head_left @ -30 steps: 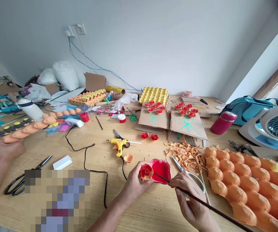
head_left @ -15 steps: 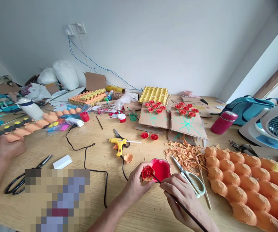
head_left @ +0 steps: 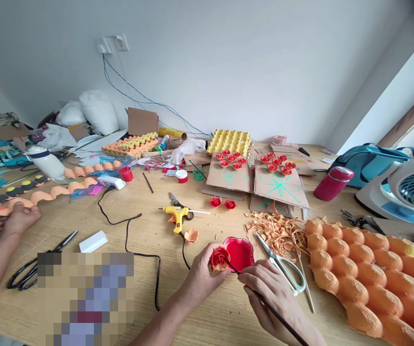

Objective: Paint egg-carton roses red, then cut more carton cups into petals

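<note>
My left hand [head_left: 201, 274] is closed round a small rose-shaped piece of egg carton [head_left: 220, 258], painted red with orange edges. My right hand [head_left: 272, 293] pinches a thin dark paintbrush [head_left: 264, 302], and its tip touches the rose. Just behind the rose sits a red paint dish [head_left: 241, 252] with a scalloped rim. White-handled scissors [head_left: 282, 264] lie to the right of my right hand, beside a heap of orange carton scraps [head_left: 277, 230].
A large orange egg tray [head_left: 365, 274] fills the right front. A yellow glue gun [head_left: 176, 215] and its black cord lie ahead. Cardboard sheets [head_left: 281, 185] carry finished red roses. At far left another person's hands [head_left: 16, 218] hold a strip of carton; black scissors [head_left: 37, 264] lie near.
My right hand moved left and brought the brush tip from the paint dish onto the rose. The other person's hands turned their carton strip at far left.
</note>
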